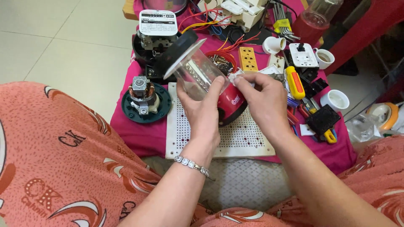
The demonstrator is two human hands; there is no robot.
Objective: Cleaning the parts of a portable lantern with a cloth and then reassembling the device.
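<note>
Lantern (210,84) held above perforated board (252,138). Motor (144,98) lies left of board; screwdriver (295,82) right. Meter (156,33) behind motor.

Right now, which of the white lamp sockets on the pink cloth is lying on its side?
The white socket nearest the yellow outlet block lies tipped, its opening facing sideways. The other two sockets, at the cloth's right edge, stand with openings up.

The lantern (210,86) is lying tilted above the perforated board (252,138), its black cap pointing up and to the left, its red base down and to the right. The clear cylinder is showing a strip of white LEDs inside. The left hand (204,111) is gripping the cylinder from below; the right hand (263,98) is pinching a small white part (236,78) at the red base.
</note>
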